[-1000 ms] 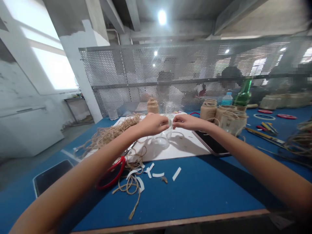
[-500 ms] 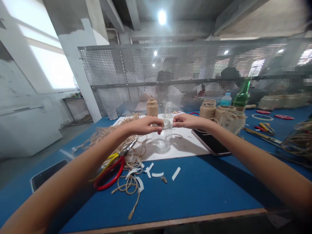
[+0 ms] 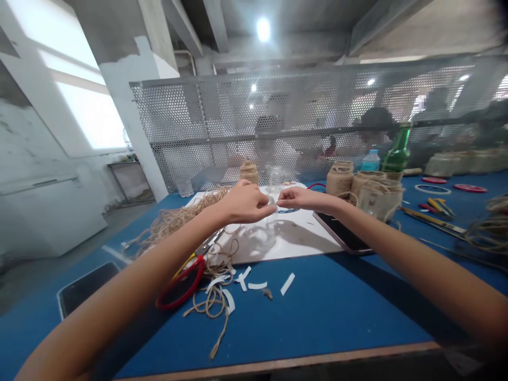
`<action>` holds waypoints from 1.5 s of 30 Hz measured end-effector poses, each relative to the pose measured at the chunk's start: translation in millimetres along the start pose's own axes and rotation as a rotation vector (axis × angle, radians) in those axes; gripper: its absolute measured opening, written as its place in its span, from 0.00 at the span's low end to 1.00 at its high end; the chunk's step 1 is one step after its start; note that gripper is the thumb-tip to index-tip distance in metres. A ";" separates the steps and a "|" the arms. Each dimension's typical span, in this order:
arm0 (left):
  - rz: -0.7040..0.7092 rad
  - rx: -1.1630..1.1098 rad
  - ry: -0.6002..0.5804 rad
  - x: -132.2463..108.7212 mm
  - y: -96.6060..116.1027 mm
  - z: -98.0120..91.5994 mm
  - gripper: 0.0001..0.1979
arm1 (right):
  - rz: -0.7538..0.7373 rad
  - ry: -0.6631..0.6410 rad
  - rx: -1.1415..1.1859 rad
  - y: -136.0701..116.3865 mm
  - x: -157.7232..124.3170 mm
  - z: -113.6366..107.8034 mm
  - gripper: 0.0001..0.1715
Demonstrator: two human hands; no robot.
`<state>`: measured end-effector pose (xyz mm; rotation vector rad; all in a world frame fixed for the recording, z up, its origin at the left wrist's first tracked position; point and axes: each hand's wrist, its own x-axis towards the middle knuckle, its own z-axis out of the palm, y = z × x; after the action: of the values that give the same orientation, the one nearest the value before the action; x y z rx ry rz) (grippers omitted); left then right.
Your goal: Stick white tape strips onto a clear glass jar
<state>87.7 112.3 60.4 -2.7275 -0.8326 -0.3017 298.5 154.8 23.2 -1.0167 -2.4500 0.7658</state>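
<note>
A see-through round glass jar [image 3: 262, 238] stands on a flat white sheet [image 3: 305, 243] on the blue table [image 3: 317, 312], and it looks blurry. The left hand [image 3: 248, 203] is at the top of the jar, on its left side. Its fingers are curled in, but I cannot tell if they grip the rim. The right hand [image 3: 297, 198] is by the top of the jar, on its right side. Its fingers are bent with the tips close together, and I cannot tell if they pinch anything.

Left of the jar is a messy pile of thin brown string [image 3: 170, 225]. Nearer than the jar, to its left, are scissors with red and yellow handles [image 3: 201, 265], partly under the left arm. Small white paper strips [image 3: 288, 284] lie in front of the jar. Behind the jar is another jar wrapped in brown string [image 3: 249, 172]. Right of the jar is a flat black phone [image 3: 343, 233].
</note>
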 end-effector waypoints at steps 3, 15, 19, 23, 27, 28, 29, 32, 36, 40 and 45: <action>-0.059 -0.004 -0.003 2.6 2.9 1.2 0.20 | 0.015 0.027 -0.038 -2.4 -3.1 -2.9 0.20; -0.100 -0.338 -0.179 -12.9 -11.6 -3.1 0.11 | -0.021 0.065 -0.374 -19.8 -7.5 2.6 0.21; -0.033 -0.315 -0.146 -17.5 -17.0 -1.9 0.12 | -0.015 0.181 -0.484 -21.0 -6.1 8.1 0.12; -0.008 -0.312 -0.129 -20.7 -19.8 -1.3 0.12 | -0.051 0.250 -0.508 -23.6 -9.3 13.5 0.08; -0.009 -0.318 -0.131 -20.6 -20.7 -0.3 0.12 | 0.004 0.300 -0.481 -26.4 -9.3 15.9 0.07; -0.005 -0.315 -0.131 -20.2 -20.8 -0.1 0.12 | 0.019 0.292 -0.466 -26.3 -8.5 15.6 0.07; -0.001 -0.314 -0.131 -19.8 -20.7 -0.1 0.11 | 0.027 0.279 -0.452 -25.7 -7.5 15.1 0.07; 0.017 -0.331 -0.131 -18.8 -21.5 -0.6 0.12 | 0.021 0.243 -0.406 -21.5 -4.1 13.0 0.09; 0.091 -0.387 -0.154 -17.4 -26.6 -2.8 0.12 | 0.008 0.120 -0.225 -14.1 0.2 10.5 0.11; 0.117 -0.362 -0.194 -16.3 -31.6 -5.4 0.13 | -0.005 0.033 -0.105 -8.6 4.1 6.5 0.15; -0.002 -0.152 -0.149 -14.8 -20.1 -12.4 0.10 | 0.004 -0.025 -0.024 -8.1 4.9 4.7 0.18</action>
<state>62.8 116.8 72.0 -2.9203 -0.8851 -0.1702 288.4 152.0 25.1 -1.0276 -2.4851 0.7565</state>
